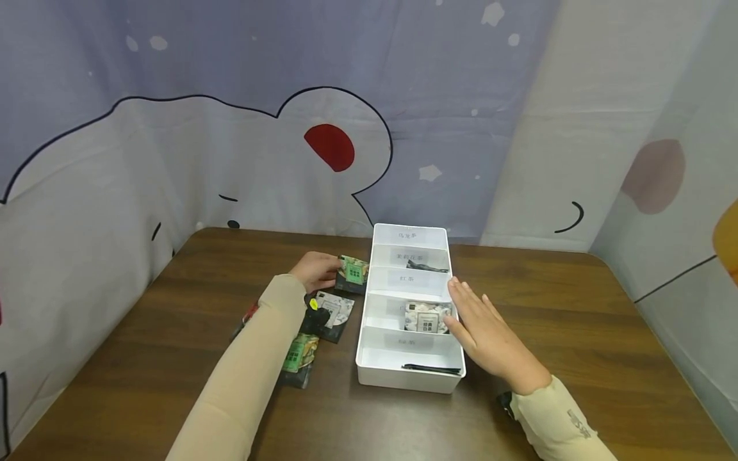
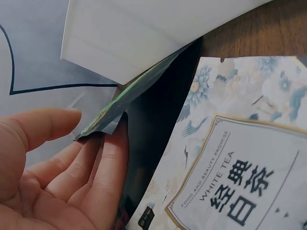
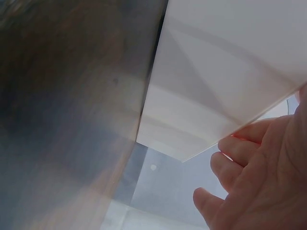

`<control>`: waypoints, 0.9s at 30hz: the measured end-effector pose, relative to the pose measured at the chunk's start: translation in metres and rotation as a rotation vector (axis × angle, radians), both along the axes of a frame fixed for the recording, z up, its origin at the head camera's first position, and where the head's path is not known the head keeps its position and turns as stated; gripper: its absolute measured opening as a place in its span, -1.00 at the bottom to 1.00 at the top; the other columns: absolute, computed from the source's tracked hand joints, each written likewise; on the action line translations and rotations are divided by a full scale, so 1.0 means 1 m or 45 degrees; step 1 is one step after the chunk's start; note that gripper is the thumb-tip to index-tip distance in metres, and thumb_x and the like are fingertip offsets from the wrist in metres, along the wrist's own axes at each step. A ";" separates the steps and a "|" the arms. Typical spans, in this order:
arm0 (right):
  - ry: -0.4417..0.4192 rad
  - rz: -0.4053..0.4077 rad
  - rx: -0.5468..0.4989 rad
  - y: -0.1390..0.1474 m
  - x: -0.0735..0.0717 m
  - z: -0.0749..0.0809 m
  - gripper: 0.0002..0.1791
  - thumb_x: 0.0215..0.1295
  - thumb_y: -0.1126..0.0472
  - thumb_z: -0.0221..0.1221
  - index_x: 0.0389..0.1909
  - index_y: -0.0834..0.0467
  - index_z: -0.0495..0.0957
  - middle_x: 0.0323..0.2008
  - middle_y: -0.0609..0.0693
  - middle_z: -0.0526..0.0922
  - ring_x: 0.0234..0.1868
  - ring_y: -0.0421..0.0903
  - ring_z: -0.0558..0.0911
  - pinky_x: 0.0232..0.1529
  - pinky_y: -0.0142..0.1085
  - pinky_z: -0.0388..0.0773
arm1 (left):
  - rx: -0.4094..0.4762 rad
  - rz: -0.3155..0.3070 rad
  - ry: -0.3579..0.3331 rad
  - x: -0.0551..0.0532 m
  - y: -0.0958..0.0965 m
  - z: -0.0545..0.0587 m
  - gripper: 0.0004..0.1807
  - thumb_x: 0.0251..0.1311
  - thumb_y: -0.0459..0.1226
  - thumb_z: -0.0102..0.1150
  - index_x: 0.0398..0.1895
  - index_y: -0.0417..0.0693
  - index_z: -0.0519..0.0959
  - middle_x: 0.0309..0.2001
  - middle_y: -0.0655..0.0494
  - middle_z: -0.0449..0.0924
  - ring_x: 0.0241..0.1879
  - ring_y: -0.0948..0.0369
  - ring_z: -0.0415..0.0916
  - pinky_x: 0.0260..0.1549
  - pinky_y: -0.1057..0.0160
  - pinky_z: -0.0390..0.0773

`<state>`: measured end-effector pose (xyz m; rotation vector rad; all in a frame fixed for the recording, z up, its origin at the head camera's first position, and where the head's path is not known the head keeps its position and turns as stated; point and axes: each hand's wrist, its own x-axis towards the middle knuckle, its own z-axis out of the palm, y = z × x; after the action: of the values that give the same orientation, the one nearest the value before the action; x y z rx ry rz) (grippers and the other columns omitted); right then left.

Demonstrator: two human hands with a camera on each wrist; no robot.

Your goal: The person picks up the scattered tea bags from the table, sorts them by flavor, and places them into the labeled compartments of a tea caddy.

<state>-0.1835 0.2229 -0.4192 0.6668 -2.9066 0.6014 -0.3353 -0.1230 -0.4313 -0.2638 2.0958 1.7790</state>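
My left hand (image 1: 314, 270) is at the left edge of a green-and-black tea sachet (image 1: 354, 272) beside the box. In the left wrist view its fingers (image 2: 106, 165) touch the sachet's underside, while the thumb stands slightly apart from it. A white tea sachet (image 1: 336, 312) with a pale floral front lies just below that hand. My right hand (image 1: 490, 330), fingers extended, rests along the right wall of a long white divided box (image 1: 410, 379). In the right wrist view the fingertips meet the box's upper edge.
Further sachets, one a green sachet (image 1: 300, 352), lie partly under the left forearm. Inside the box, a white tea sachet (image 1: 428, 318) stands in one compartment, and dark sachet edges show in two others. The brown table (image 1: 576, 333) ends at a printed curtain (image 1: 450, 115).
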 end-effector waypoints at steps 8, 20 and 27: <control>0.014 -0.007 0.040 0.000 0.002 0.000 -0.27 0.65 -0.09 -0.17 0.60 0.25 -0.04 0.59 0.14 0.02 0.59 0.17 -0.02 0.54 0.17 -0.15 | -0.028 -0.058 0.023 0.001 -0.004 -0.004 -0.39 0.45 -0.27 0.15 0.48 -0.29 0.29 0.37 -0.18 0.38 0.24 -0.01 0.44 0.09 0.21 0.62; 0.046 0.005 0.080 0.000 0.001 -0.001 -0.27 0.65 -0.09 -0.17 0.60 0.27 -0.02 0.59 0.14 0.03 0.60 0.14 -0.02 0.55 0.13 -0.10 | 0.003 -0.018 0.056 0.003 -0.010 -0.002 -0.41 0.45 -0.35 0.12 0.49 -0.29 0.27 0.36 -0.24 0.39 0.31 -0.04 0.45 -0.08 0.33 0.68; 0.052 0.005 0.084 -0.001 0.000 0.000 -0.27 0.65 -0.09 -0.18 0.59 0.29 -0.02 0.59 0.16 0.04 0.59 0.16 0.00 0.55 0.11 -0.09 | 0.018 -0.023 0.095 0.006 -0.015 0.008 -0.41 0.45 -0.33 0.12 0.50 -0.26 0.28 0.39 -0.20 0.38 0.30 -0.02 0.47 0.12 0.21 0.60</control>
<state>-0.1832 0.2223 -0.4194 0.6841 -2.8992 0.4887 -0.3293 -0.1376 -0.4231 -0.1769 2.1286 1.8192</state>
